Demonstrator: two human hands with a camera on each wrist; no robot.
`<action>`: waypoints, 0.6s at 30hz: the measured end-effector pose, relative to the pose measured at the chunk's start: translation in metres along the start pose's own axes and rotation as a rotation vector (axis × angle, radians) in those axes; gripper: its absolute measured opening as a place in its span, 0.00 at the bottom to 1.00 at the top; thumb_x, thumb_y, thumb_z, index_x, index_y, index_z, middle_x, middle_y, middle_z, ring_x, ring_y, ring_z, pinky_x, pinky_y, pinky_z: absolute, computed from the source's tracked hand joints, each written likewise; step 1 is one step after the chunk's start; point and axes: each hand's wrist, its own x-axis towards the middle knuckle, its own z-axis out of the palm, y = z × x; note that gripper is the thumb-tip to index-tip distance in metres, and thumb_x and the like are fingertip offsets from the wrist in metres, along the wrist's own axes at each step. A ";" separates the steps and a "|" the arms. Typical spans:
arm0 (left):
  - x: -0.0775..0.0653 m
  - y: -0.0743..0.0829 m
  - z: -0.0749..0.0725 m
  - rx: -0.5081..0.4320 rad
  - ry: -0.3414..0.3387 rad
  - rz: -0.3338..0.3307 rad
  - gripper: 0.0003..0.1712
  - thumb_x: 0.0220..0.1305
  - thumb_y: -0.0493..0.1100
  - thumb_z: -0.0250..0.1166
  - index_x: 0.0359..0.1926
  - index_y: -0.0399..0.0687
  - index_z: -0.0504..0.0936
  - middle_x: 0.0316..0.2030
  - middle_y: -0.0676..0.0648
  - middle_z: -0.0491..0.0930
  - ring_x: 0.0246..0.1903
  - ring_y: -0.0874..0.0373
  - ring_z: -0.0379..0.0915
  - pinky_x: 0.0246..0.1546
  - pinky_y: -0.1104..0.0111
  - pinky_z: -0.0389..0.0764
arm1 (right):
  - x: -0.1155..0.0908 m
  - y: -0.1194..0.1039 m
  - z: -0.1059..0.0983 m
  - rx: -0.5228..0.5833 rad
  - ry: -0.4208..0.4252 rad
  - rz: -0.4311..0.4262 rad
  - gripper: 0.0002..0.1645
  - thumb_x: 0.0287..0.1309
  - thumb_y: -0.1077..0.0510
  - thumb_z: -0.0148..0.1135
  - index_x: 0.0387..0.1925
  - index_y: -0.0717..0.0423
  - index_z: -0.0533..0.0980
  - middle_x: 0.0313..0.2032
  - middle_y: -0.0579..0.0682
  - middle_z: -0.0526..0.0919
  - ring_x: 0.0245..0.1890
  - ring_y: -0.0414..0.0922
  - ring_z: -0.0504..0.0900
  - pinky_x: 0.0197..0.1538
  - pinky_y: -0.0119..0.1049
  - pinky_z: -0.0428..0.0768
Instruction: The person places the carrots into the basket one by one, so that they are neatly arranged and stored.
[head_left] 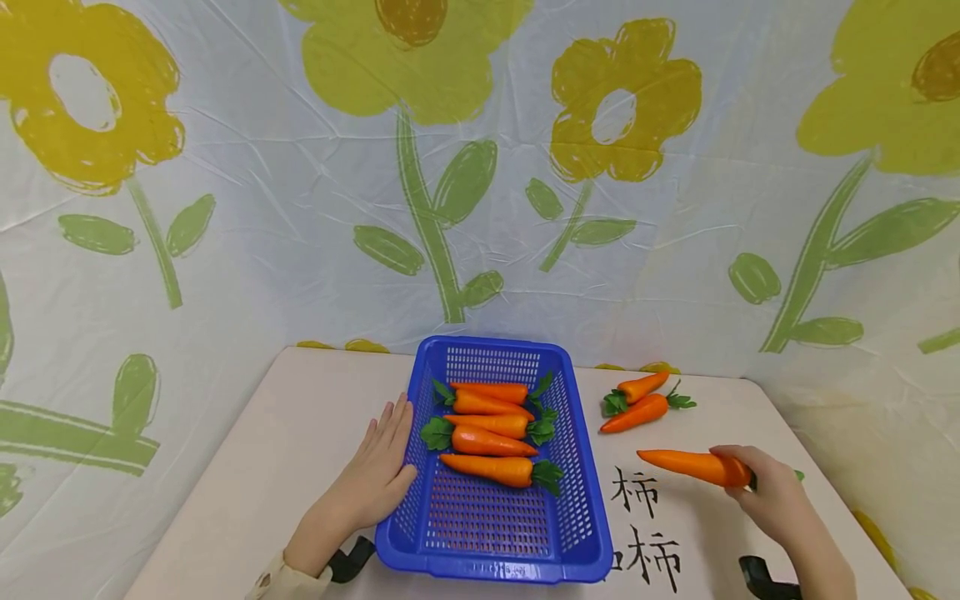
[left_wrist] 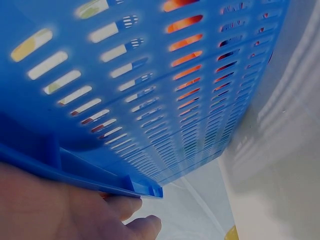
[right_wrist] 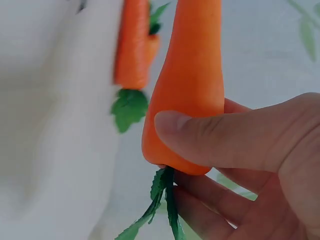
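Observation:
My right hand (head_left: 772,487) pinches an orange carrot (head_left: 693,467) at its thick, leafy end, over the right side of the table. The carrot's tip points left. In the right wrist view my thumb (right_wrist: 192,135) presses on the wide end, and green leaves hang below. A blue plastic basket (head_left: 495,568) with slotted walls stands mid-table, holding several carrots (head_left: 491,471) laid crosswise. Against the basket's left rim rests my left hand (head_left: 378,475), its fingers straight. The left wrist view shows that hand's fingers (left_wrist: 142,227) beside the basket's rim.
Two more carrots (head_left: 637,412) with green tops lie on the table's far right, behind the held one. Black written characters (head_left: 652,558) mark the pale tabletop (head_left: 247,467) right of the basket. A flower-printed cloth (head_left: 300,250) hangs behind the table.

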 end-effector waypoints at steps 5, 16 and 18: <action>0.000 0.000 0.000 0.001 -0.005 -0.005 0.45 0.67 0.40 0.52 0.77 0.32 0.40 0.78 0.37 0.37 0.76 0.39 0.33 0.71 0.41 0.43 | 0.006 0.031 0.003 0.041 -0.080 -0.016 0.32 0.33 0.76 0.75 0.48 0.62 0.81 0.43 0.63 0.83 0.41 0.61 0.79 0.51 0.41 0.80; 0.000 0.000 -0.001 0.006 -0.016 -0.011 0.45 0.67 0.40 0.52 0.77 0.33 0.40 0.78 0.38 0.36 0.76 0.40 0.31 0.71 0.42 0.42 | 0.022 -0.033 -0.016 0.082 0.085 -0.263 0.39 0.26 0.78 0.78 0.48 0.56 0.82 0.43 0.50 0.84 0.42 0.37 0.75 0.53 0.08 0.58; 0.000 0.000 -0.001 0.005 -0.017 -0.012 0.45 0.67 0.40 0.52 0.77 0.33 0.40 0.78 0.38 0.36 0.76 0.40 0.32 0.71 0.42 0.42 | 0.026 -0.044 -0.019 0.103 0.089 -0.298 0.40 0.26 0.78 0.78 0.49 0.56 0.82 0.43 0.49 0.84 0.43 0.37 0.75 0.54 0.09 0.59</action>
